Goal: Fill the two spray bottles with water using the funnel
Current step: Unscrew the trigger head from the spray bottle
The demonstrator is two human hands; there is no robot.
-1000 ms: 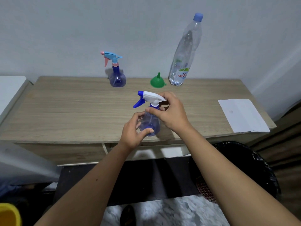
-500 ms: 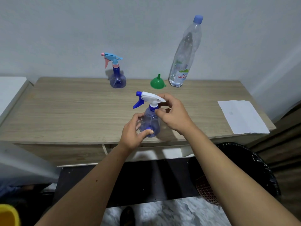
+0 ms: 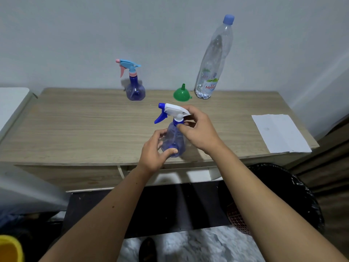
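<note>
Since a moment ago the right hand (image 3: 198, 129) has shifted its pinch on the near spray bottle (image 3: 173, 138)'s collar while the left hand (image 3: 156, 150) grips its body; nothing filled, funnel (image 3: 181, 93) beyond them

A plain room in a home, it seems: a wood-grain counter (image 3: 75, 125) against a bare pale wall (image 3: 75, 35), with a bag-lined bin (image 3: 294, 186) on marbled floor tiles (image 3: 198, 246).
</note>
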